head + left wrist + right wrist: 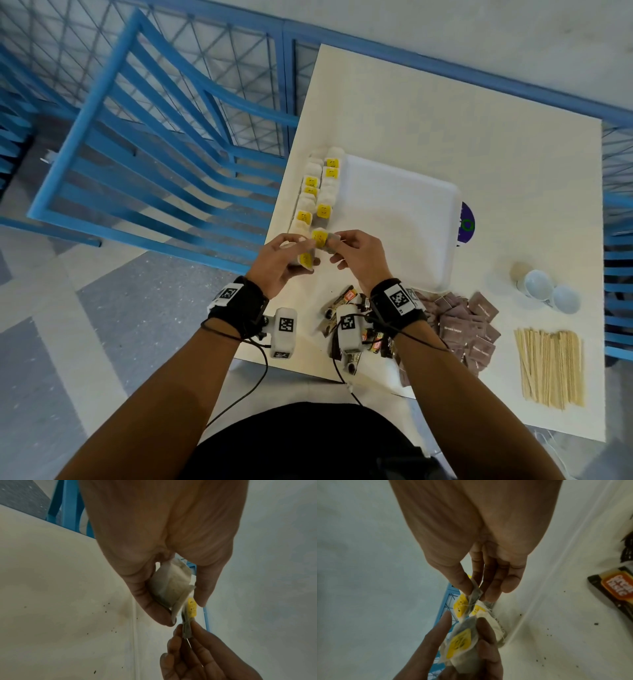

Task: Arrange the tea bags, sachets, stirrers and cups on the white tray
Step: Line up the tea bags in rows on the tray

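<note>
Both hands meet over the table's left edge, beside the near-left corner of the white tray (400, 219). My left hand (301, 255) grips a small bundle of tea bags (171, 586) with a yellow tag (306, 259). My right hand (334, 245) pinches one tea bag (475, 593) by its edge between thumb and fingers; its yellow tag (320, 238) shows between the hands. A row of several more tea bags (317, 192) lies along the tray's left side. The tray holds nothing.
Dark coffee sticks (346, 298) and brown sachets (466, 329) lie near the front edge under my right wrist. Wooden stirrers (548, 366) and stacked white cups (548, 291) are at the right. A blue chair (154, 137) stands left of the table.
</note>
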